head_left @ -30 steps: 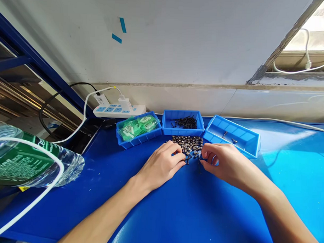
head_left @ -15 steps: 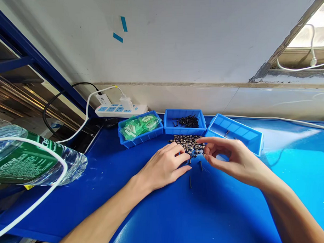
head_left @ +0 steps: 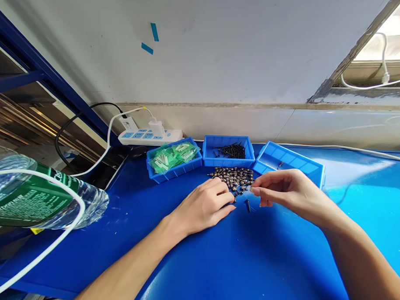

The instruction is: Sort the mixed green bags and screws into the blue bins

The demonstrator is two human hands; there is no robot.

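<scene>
A pile of small metal screws (head_left: pixel 233 176) lies on the blue table in front of the middle blue bin (head_left: pixel 228 161). My left hand (head_left: pixel 206 202) rests at the near left edge of the pile, fingers bent and somewhat apart, with nothing visible in it. At the pile's right side, my right hand (head_left: pixel 280 190) has thumb and forefinger pinched together; whatever is between the fingertips is too small to name. One dark screw (head_left: pixel 248 206) lies on the table between the hands. Black screws (head_left: pixel 233 150) fill part of the middle bin.
The left blue bin (head_left: pixel 178 171) holds green bags (head_left: pixel 175 155); the right blue bin (head_left: pixel 296 160) holds a few screws. A power strip (head_left: pixel 134 139) is behind. A large water bottle (head_left: pixel 44 195) lies at left, crossed by a white cable (head_left: pixel 61 238).
My right hand's thumb and forefinger have closed into a pinch. The dark screw lying nearest me on the table is gone from its spot. My left hand has hardly moved.
</scene>
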